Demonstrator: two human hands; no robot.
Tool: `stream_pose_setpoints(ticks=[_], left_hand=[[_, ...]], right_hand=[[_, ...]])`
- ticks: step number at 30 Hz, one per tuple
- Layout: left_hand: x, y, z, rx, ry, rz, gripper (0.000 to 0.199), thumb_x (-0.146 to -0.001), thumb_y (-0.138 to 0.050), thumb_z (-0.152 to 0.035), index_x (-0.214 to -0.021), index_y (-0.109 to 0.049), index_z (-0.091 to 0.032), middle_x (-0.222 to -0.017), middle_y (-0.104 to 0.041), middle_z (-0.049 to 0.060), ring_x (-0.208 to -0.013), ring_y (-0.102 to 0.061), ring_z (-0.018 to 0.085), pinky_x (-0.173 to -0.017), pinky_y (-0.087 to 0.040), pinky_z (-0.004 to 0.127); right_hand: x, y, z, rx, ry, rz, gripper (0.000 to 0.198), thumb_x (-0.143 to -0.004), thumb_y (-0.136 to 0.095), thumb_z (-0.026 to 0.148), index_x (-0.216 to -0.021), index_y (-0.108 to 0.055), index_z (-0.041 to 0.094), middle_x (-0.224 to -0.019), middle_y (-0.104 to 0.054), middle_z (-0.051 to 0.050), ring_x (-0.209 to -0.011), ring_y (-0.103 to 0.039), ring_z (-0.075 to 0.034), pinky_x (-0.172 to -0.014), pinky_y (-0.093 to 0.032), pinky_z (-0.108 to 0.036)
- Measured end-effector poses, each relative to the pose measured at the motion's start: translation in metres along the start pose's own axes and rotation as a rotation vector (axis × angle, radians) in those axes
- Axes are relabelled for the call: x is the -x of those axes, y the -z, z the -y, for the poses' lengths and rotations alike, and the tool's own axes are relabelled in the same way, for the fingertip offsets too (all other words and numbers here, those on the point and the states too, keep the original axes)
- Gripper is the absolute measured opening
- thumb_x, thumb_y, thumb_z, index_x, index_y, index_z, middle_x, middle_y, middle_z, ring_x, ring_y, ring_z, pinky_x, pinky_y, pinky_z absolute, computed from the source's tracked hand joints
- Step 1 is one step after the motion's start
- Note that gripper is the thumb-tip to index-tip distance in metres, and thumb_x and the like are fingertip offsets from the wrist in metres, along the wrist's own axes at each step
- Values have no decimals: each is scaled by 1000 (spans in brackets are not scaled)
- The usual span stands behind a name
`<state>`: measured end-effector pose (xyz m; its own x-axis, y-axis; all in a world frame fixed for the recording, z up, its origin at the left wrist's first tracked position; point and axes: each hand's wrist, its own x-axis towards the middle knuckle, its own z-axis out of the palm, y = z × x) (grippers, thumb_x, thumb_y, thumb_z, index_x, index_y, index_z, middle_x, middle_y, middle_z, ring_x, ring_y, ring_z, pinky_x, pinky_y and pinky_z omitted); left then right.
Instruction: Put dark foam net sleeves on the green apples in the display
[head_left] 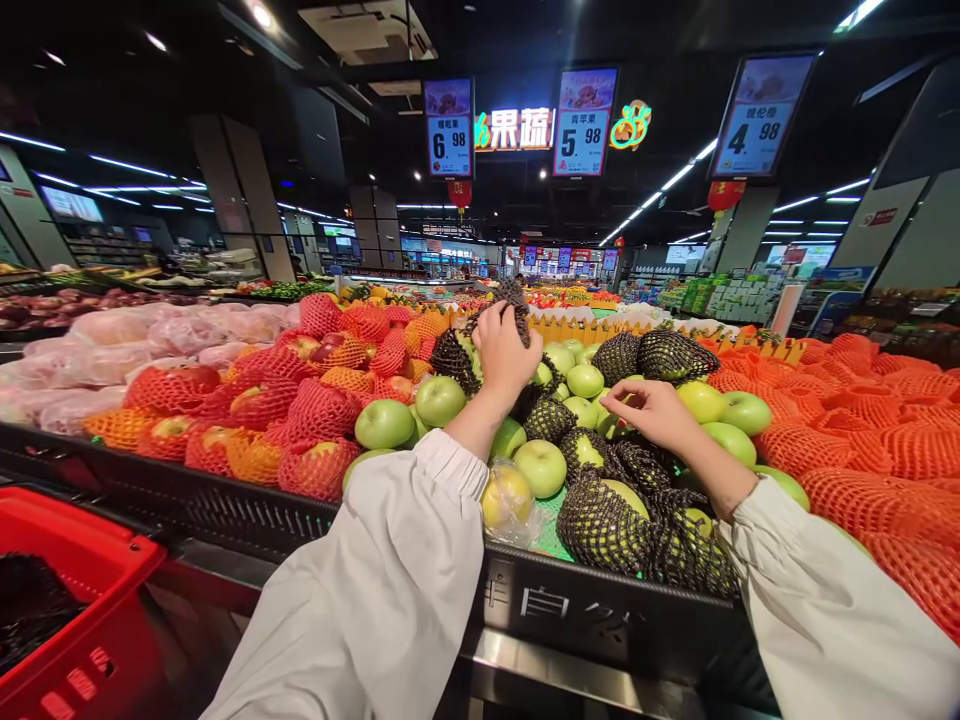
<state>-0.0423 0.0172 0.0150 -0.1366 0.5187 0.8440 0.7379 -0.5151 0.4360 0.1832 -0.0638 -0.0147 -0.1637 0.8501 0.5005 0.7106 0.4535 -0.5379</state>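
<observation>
My left hand (pixel 506 350) is closed around a black foam fruit net (pixel 513 292), lifted over the far part of the green apple pile. Whether an apple is inside that net is hidden by my fingers. My right hand (pixel 651 412) hovers above the apples, its fingers loosely curled and apart, with nothing visible in them. Below the hands lie bare green apples (pixel 541 469) and several in black foam nets (pixel 606 520). A yellowish fruit in clear plastic wrap (pixel 507 497) sits by the front edge, under my left wrist.
Apples in red and orange nets (pixel 322 410) fill the left side, beside wrapped pale fruit (pixel 112 335). Fruit in orange-red nets (pixel 892 430) is piled at right. A black display edge (pixel 600 590) runs in front. A red shopping basket (pixel 90 610) stands lower left.
</observation>
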Motion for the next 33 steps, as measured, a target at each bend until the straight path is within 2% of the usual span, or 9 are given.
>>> stream_pose_setpoints(ticks=[3,6,8,10,17,21,25,29,33], left_hand=[[2,-4,-4,357,-207,100,40,-84,-59,-21,-121,-65,-9,-134,-60,16,-123,-57,25,-108,-44,38],[7,-10,-7,612,-319,395,26,-84,-61,-22,-104,-72,-10,-117,-68,14,-94,-67,19,-84,-54,31],[11,-12,-9,650,-370,587,19,-84,-63,-25,-91,-74,-12,-101,-73,11,-79,-66,15,-72,-52,27],[14,-11,-10,596,-409,706,17,-83,-65,-27,-82,-74,-13,-86,-73,8,-72,-64,14,-67,-49,26],[13,-6,-13,395,-333,791,14,-79,-72,-27,-80,-76,-13,-71,-70,4,-64,-60,13,-62,-42,24],[10,-6,-11,308,-229,646,8,-77,-72,-24,-77,-74,-15,-73,-70,3,-68,-61,14,-67,-42,26],[9,-6,-10,401,-150,576,10,-70,-68,-11,-79,-67,-14,-71,-64,-1,-65,-56,12,-67,-41,25],[12,-3,-15,720,-109,881,25,-65,-58,-4,-88,-59,-15,-62,-52,-6,-57,-46,9,-57,-36,22],[15,0,-21,709,-83,1245,23,-70,-54,-9,-89,-65,-13,-61,-52,-4,-55,-45,9,-56,-38,24]], right_hand=[[1,-1,0,-119,-34,-11,48,-77,-69,61,-96,-67,17,-78,-67,-5,-58,-63,-18,-58,-48,-32],[0,-2,0,-248,-131,-55,80,-70,-77,60,-134,-48,21,-109,-65,-10,-62,-66,-19,-52,-49,-31],[0,-2,0,-269,-181,-90,102,-66,-80,60,-148,-31,24,-131,-56,-16,-67,-69,-20,-52,-51,-31],[0,-2,2,-261,-190,-108,108,-65,-80,61,-152,-27,26,-140,-48,-18,-70,-70,-20,-54,-53,-32],[-2,-1,-2,-196,-121,-55,52,-68,-68,44,-113,-65,19,-101,-66,-7,-62,-63,-18,-57,-48,-32],[-4,1,-10,12,-54,-200,31,-69,-58,34,-92,-73,20,-90,-71,-4,-62,-56,-17,-65,-46,-35],[-5,4,-11,37,78,-367,22,-66,-56,29,-79,-70,20,-90,-71,-6,-83,-62,-23,-79,-48,-38],[-3,10,-6,45,188,-614,12,-69,-58,25,-77,-64,20,-87,-67,-6,-88,-61,-23,-86,-48,-38],[0,12,1,14,202,-734,13,-76,-58,25,-88,-60,20,-91,-64,-7,-88,-59,-22,-84,-47,-37]])
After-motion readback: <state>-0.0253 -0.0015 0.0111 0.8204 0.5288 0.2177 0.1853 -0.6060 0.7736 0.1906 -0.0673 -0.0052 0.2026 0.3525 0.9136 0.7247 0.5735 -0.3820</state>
